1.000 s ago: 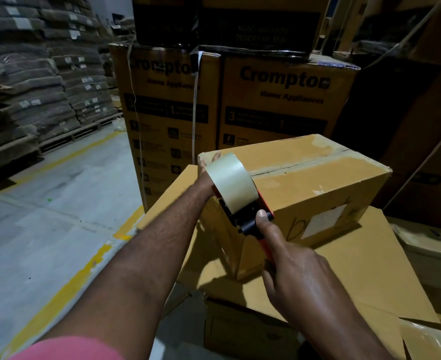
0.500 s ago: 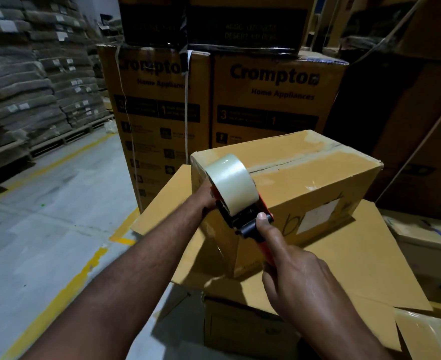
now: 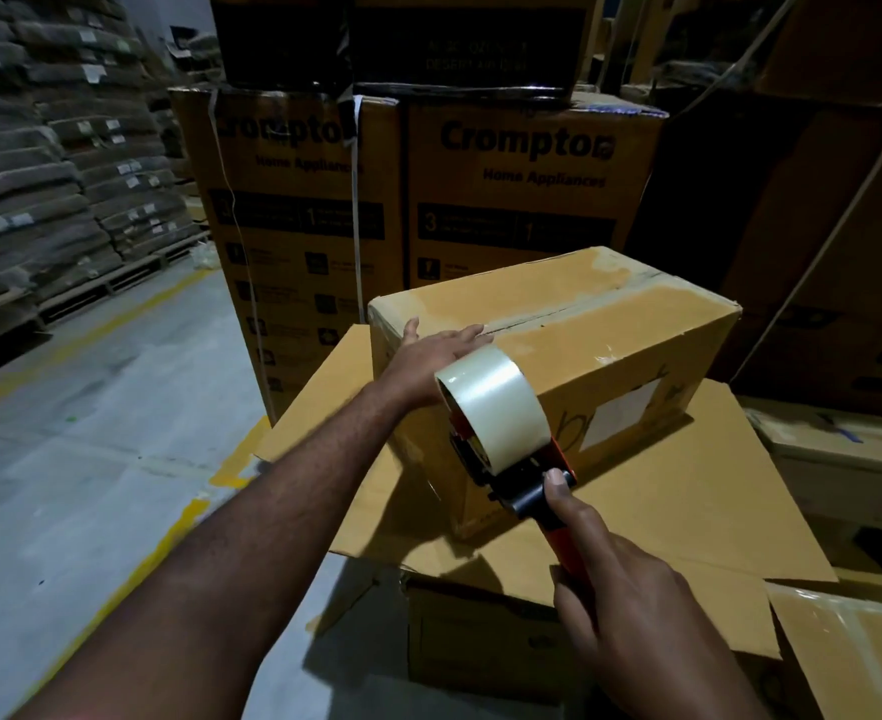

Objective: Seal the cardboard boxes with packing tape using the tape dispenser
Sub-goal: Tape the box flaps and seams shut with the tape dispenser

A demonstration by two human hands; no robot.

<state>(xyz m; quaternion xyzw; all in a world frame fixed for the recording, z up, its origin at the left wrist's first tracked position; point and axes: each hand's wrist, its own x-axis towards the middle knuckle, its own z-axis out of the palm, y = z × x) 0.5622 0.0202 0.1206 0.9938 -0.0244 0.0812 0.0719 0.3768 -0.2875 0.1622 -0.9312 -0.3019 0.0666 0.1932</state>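
Observation:
A brown cardboard box (image 3: 610, 345) lies in the middle of the view on a flat cardboard sheet (image 3: 688, 501), its top flaps closed with a dark seam along the middle. My left hand (image 3: 428, 356) rests flat on the near left end of the box top, fingers straight. My right hand (image 3: 631, 610) grips the red handle of the tape dispenser (image 3: 522, 459), index finger stretched along its black head. The clear tape roll (image 3: 496, 402) sits against the box's near upper edge.
Tall printed appliance cartons (image 3: 522, 200) stand stacked right behind the box. More cardboard boxes (image 3: 480, 641) sit under the sheet and at the right (image 3: 844, 459). Stacked sacks on pallets (image 3: 38, 174) line the far left, across a grey floor with yellow lines (image 3: 132, 553).
My left hand has come up from the box's near end and now lies flat on the top. The dispenser has dropped slightly toward me, staying at the near edge.

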